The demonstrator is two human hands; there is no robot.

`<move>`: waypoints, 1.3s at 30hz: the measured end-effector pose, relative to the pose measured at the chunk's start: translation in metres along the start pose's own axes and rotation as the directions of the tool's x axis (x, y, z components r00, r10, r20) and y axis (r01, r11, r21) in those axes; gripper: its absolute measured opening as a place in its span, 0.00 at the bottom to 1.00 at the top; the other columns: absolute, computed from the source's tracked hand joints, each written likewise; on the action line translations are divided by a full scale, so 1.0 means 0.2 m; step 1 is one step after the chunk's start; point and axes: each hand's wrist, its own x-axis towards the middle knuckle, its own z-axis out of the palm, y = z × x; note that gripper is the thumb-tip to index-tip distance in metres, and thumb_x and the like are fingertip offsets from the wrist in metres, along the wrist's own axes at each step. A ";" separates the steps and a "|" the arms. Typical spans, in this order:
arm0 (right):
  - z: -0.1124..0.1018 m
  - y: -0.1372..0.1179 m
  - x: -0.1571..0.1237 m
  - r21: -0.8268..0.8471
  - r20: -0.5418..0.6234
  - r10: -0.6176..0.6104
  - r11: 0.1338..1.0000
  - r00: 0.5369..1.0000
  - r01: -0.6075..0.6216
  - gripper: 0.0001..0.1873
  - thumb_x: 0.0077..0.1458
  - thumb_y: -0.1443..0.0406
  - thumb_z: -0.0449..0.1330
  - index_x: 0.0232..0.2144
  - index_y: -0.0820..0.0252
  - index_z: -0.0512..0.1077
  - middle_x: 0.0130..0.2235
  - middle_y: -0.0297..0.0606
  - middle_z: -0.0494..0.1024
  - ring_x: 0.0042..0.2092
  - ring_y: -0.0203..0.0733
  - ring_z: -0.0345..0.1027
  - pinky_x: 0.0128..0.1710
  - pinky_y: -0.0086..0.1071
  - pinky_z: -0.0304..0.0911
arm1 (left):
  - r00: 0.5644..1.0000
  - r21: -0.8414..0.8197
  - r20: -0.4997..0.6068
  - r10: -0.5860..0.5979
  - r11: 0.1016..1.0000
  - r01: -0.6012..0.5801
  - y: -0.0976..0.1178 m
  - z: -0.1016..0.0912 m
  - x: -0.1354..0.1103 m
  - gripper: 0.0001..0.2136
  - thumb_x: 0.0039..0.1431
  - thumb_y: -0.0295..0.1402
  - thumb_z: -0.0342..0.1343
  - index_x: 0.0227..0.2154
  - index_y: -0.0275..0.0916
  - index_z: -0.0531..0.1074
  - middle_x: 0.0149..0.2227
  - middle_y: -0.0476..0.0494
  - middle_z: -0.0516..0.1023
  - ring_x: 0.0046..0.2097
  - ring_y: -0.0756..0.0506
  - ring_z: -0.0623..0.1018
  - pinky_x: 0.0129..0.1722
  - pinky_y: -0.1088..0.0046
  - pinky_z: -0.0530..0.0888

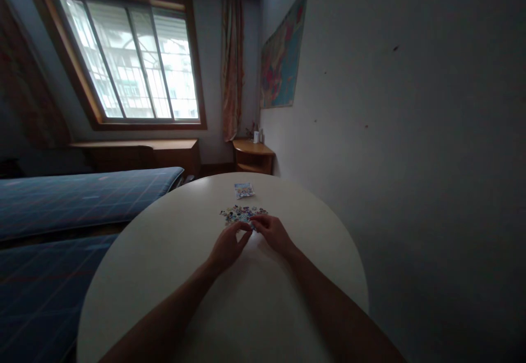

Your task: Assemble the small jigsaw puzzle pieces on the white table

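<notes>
A loose pile of small, many-coloured pieces [243, 213], which look like jigsaw puzzle pieces, lies on the round white table [164, 259]. At the near edge of the pile, my left hand [230, 244] has its thumb and forefinger brought together. My right hand [274, 232] meets it from the other side, its fingers pinched and almost touching the left fingertips. Something small and bluish shows between the two hands, too small to make out. Beyond the pile lies a flat printed packet or card [244, 190] with a colourful picture.
Left of the table are mattresses with a blue checked cover [82, 196]. A bare wall [390, 149] rises close on the right, with a map [283, 56] on it. A small wooden corner shelf [252, 147] and a window [135, 62] are at the back.
</notes>
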 end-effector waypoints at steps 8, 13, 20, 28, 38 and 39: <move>-0.01 -0.01 -0.01 0.159 0.096 0.015 0.987 0.995 -0.030 0.16 0.52 0.54 0.63 0.34 0.61 0.74 0.30 0.37 0.79 0.33 0.41 0.75 0.38 0.35 0.69 | 0.996 -0.143 -0.023 -0.082 0.987 0.078 0.00 -0.01 0.02 0.07 0.61 0.36 0.53 0.33 0.40 0.72 0.33 0.45 0.81 0.37 0.45 0.80 0.41 0.68 0.74; 0.01 0.01 -0.03 0.255 0.127 0.030 0.965 0.991 -0.062 0.18 0.48 0.57 0.66 0.38 0.60 0.69 0.31 0.37 0.81 0.35 0.43 0.77 0.40 0.38 0.70 | 0.995 -0.133 -0.048 -0.084 0.988 0.077 -0.02 -0.03 0.02 0.06 0.60 0.35 0.53 0.33 0.39 0.71 0.32 0.46 0.80 0.35 0.46 0.80 0.38 0.70 0.74; 0.01 -0.01 -0.04 0.169 0.169 0.010 0.985 0.986 -0.039 0.22 0.50 0.56 0.65 0.45 0.60 0.70 0.31 0.37 0.82 0.36 0.45 0.78 0.40 0.39 0.71 | 0.998 -0.033 -0.029 -0.052 0.998 0.051 -0.04 -0.03 0.02 0.09 0.62 0.34 0.51 0.36 0.40 0.76 0.37 0.45 0.81 0.37 0.46 0.80 0.41 0.70 0.74; 0.00 0.00 -0.05 -0.016 0.187 -0.056 0.998 0.981 0.060 0.19 0.52 0.59 0.65 0.46 0.58 0.72 0.35 0.38 0.83 0.39 0.46 0.79 0.42 0.38 0.70 | 0.992 -0.150 0.018 -0.125 0.981 0.127 -0.04 -0.02 0.04 0.11 0.61 0.37 0.52 0.34 0.37 0.76 0.35 0.43 0.81 0.35 0.46 0.80 0.37 0.72 0.75; -0.14 -0.02 -0.03 -0.353 0.151 -0.067 0.928 0.986 0.117 0.14 0.55 0.63 0.62 0.45 0.56 0.75 0.37 0.37 0.83 0.40 0.43 0.77 0.45 0.36 0.67 | 0.984 0.178 0.134 -0.118 0.980 0.093 -0.07 -0.10 0.03 0.10 0.63 0.35 0.49 0.33 0.38 0.74 0.31 0.45 0.79 0.33 0.47 0.76 0.35 0.74 0.69; -0.19 -0.01 -0.02 -0.419 0.077 -0.047 0.905 0.996 0.075 0.12 0.55 0.64 0.61 0.43 0.57 0.76 0.37 0.38 0.83 0.39 0.42 0.77 0.44 0.35 0.67 | 0.981 0.223 0.155 -0.117 0.972 0.081 -0.07 -0.11 0.03 0.10 0.63 0.34 0.50 0.33 0.38 0.75 0.32 0.45 0.79 0.33 0.47 0.76 0.34 0.75 0.68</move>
